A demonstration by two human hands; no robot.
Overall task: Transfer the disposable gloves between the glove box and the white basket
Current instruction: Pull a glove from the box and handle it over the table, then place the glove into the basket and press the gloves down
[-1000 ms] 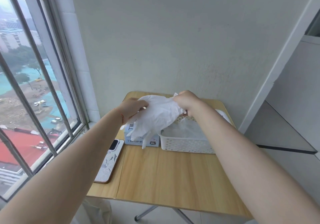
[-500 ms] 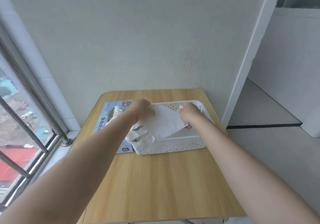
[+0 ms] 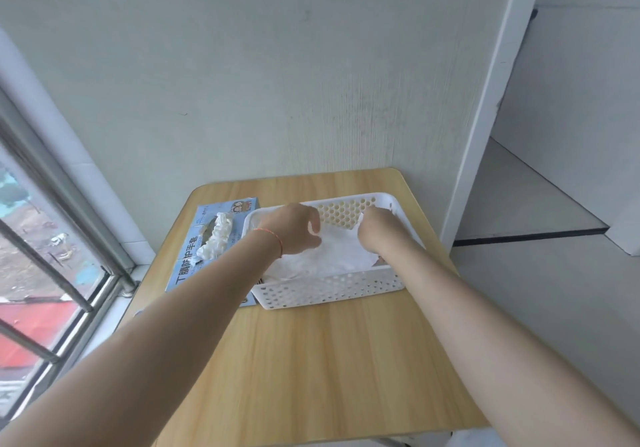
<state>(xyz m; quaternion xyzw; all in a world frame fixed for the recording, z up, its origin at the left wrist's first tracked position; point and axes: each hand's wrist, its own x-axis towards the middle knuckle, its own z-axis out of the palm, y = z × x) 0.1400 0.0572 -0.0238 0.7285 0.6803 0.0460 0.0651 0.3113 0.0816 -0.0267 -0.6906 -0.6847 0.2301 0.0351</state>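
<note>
A white perforated basket stands on the wooden table, holding a pile of white disposable gloves. Both hands are down inside it. My left hand grips the left edge of the top glove, and my right hand grips its right edge, with the glove spread flat over the pile. The blue glove box lies flat to the left of the basket, touching it, and a bunch of white gloves sticks out of its opening.
The small wooden table stands against a grey wall. A barred window runs along the left. A white door frame and tiled floor lie to the right.
Both hands carried the glove from above the box rightward and down into the basket. The view swung right and tilted down, so the phone at the left is out of sight.
</note>
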